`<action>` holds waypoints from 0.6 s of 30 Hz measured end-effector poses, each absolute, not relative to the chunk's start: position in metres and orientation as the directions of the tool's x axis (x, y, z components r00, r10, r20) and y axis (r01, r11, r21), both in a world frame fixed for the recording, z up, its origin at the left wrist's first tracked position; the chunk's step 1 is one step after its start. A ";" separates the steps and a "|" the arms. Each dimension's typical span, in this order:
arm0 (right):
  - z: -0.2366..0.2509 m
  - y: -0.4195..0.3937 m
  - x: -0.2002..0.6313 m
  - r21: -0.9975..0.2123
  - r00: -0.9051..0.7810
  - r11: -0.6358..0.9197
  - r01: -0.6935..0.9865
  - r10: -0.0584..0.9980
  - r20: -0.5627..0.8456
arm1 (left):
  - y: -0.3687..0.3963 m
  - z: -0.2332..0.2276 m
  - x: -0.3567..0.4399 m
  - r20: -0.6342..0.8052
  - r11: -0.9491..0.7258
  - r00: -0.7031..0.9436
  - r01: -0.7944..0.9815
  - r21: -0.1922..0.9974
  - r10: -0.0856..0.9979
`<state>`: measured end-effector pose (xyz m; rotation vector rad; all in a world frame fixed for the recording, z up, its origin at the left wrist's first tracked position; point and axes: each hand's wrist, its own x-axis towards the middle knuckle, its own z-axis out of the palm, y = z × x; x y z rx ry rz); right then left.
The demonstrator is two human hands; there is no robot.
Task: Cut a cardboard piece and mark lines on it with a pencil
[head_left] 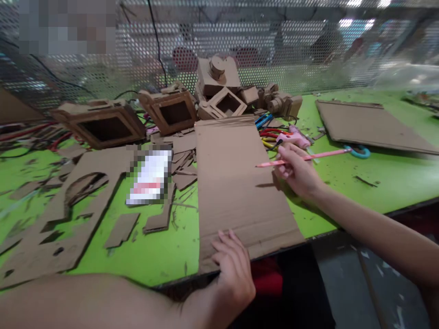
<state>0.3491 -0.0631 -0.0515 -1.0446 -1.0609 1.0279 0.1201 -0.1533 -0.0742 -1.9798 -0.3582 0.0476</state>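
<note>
A plain rectangular cardboard sheet [236, 187] lies before me on the green table, its near end at the table's front edge. My left hand [235, 265] rests on its near left part, fingers stretched out flat. Over the sheet's right side, my right hand [297, 169] grips a pink pencil [325, 155]. The pencil is held almost level, its tip pointing left above the cardboard, and a shadow falls below it. Just behind that hand lies a pink glue gun [295, 137] among coloured cables or handles.
Cut-out cardboard [85, 205] and scraps cover the left. Cardboard camera models [103, 123] line the back, before a perforated metal screen [281, 55]. At right lie another cardboard sheet [370, 123] and a teal ring [360, 151]. A pixelated white object [151, 176] sits left of centre.
</note>
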 end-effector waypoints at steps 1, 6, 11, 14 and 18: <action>-0.051 -0.060 0.351 -0.965 0.237 0.222 -0.143 0.954 0.184 | -0.154 -0.073 0.119 0.125 -0.381 0.954 0.226 -0.896 0.273; -0.046 -0.051 0.365 -0.945 0.448 0.319 -0.065 0.856 0.258 | -0.158 -0.072 0.118 0.101 -0.405 0.963 0.198 -0.893 0.249; -0.046 -0.045 0.378 -0.941 0.469 0.337 -0.031 0.836 0.284 | -0.114 -0.027 0.124 -0.062 -0.854 0.909 0.361 -0.375 0.412; -0.045 -0.042 0.384 -0.948 0.465 0.319 0.018 0.837 0.290 | -0.059 0.013 0.103 0.028 -0.697 0.698 0.716 -0.039 0.715; -0.044 -0.038 0.390 -0.950 0.431 0.306 0.068 0.850 0.304 | -0.014 0.027 0.061 0.356 -0.320 0.307 0.947 -0.023 0.883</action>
